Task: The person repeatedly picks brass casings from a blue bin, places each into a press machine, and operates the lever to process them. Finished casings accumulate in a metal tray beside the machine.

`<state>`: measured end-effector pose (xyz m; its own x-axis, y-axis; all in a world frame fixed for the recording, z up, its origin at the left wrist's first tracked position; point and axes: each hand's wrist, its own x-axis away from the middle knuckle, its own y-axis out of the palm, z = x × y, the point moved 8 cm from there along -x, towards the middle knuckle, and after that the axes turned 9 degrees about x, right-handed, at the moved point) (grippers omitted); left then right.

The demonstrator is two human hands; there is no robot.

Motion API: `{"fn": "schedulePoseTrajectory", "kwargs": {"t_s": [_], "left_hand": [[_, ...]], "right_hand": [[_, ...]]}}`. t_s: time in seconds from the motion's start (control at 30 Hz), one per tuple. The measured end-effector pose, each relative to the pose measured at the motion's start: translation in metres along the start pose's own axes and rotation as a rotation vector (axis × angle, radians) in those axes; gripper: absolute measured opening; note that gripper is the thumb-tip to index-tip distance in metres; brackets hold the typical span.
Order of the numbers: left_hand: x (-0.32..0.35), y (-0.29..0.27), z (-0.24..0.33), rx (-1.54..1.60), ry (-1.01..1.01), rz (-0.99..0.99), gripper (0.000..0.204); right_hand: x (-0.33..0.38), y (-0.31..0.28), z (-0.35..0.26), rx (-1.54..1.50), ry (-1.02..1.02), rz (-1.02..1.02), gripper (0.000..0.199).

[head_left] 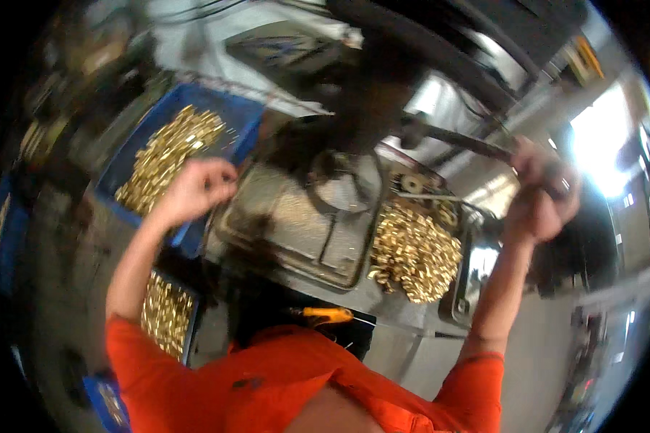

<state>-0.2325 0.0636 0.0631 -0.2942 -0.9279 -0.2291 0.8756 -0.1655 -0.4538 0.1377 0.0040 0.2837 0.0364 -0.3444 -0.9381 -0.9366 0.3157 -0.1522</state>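
My right hand (545,191) is wrapped around the end of a dark lever (473,142) on the right side of a dark press machine (375,94). My left hand (197,189) is over the near right side of a blue bin (235,115) of small brass pieces (170,155). Its fingers are curled together, and what they hold, if anything, is too blurred to make out. Between my hands lies the grey metal machine base (289,224), with a round fixture (339,189) under the press head.
A heap of brass pieces (415,252) lies right of the base, with washers and a rod behind it. Another bin of brass pieces (167,314) stands at the lower left. An orange-handled tool (327,315) lies close to my body. A blue container (107,404) is lower left.
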Motion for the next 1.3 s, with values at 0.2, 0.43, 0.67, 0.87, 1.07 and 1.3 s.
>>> {"fn": "schedulePoseTrajectory", "kwargs": {"t_s": [0.2, 0.43, 0.67, 0.87, 1.07, 1.3], "left_hand": [[0.030, -0.091, -0.140, 0.239, -0.313, 0.383, 0.012], [-0.024, -0.069, -0.196, -0.455, -0.235, 0.073, 0.023], [-0.028, -0.017, -0.202, -0.765, -0.300, -0.247, 0.028], [-0.042, -0.029, -0.264, -0.743, -0.142, -0.180, 0.027], [-0.022, -0.059, -0.317, -0.650, -0.159, -0.074, 0.017], [-0.019, -0.055, -0.274, -0.987, -0.168, -0.247, 0.032]], "right_hand": [[-0.002, 0.010, 0.016, -0.162, 0.032, -0.102, 0.027], [-0.003, 0.015, 0.014, -0.174, 0.042, -0.135, 0.032], [-0.001, 0.009, -0.001, -0.089, 0.025, -0.025, 0.023], [-0.002, 0.011, 0.011, -0.246, 0.082, -0.072, 0.020], [0.000, 0.016, 0.013, -0.288, 0.099, -0.029, 0.021], [0.005, 0.012, 0.004, -0.182, 0.105, -0.099, 0.025]]}}
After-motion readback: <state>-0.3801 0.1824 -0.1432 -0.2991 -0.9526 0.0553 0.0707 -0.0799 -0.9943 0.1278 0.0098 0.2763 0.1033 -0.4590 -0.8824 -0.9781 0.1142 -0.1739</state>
